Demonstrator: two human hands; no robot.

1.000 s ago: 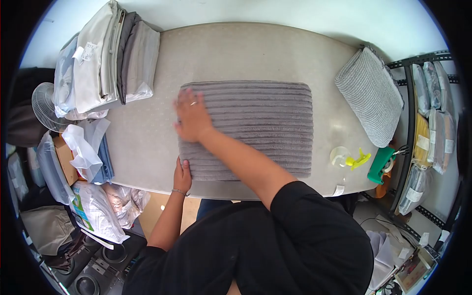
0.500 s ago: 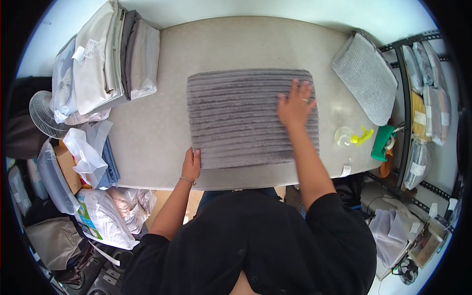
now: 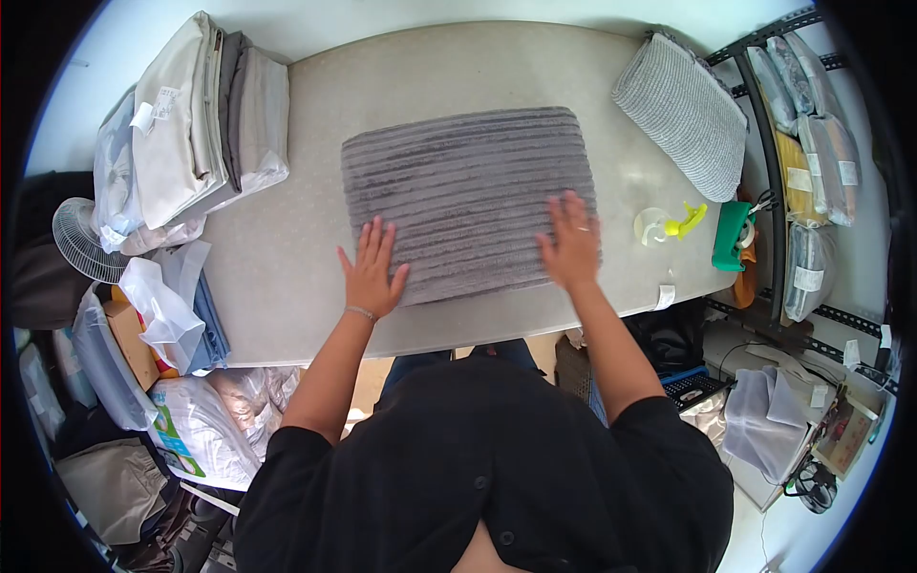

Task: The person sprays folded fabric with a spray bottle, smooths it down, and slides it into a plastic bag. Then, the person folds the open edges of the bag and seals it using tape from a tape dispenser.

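A grey ribbed plush cushion cover or folded cloth (image 3: pixel 468 196) lies flat on the table (image 3: pixel 449 72), its ridges running side to side. My left hand (image 3: pixel 373 272) rests on its near left corner, fingers spread and pointing away from me. On the right part of the fabric lies my right hand (image 3: pixel 571 241), flat with fingers apart and a ring on one of them. Neither hand grips anything. To the right of the fabric is a clear spray bottle with a yellow-green trigger (image 3: pixel 685 222).
Folded beige and grey fabrics (image 3: pixel 181 124) stand at the back left, above a white fan (image 3: pixel 84 239). A folded light-grey woven textile (image 3: pixel 683 115) lies at the back right. A green tape dispenser (image 3: pixel 732 234) sits at the right edge, beside a shelf rack with packaged fabrics (image 3: pixel 826 167).
My left hand has gone from holding the near left edge to lying flat on the fabric. My right hand has slid nearer to me. The ribbing looks smoother and darker in places.
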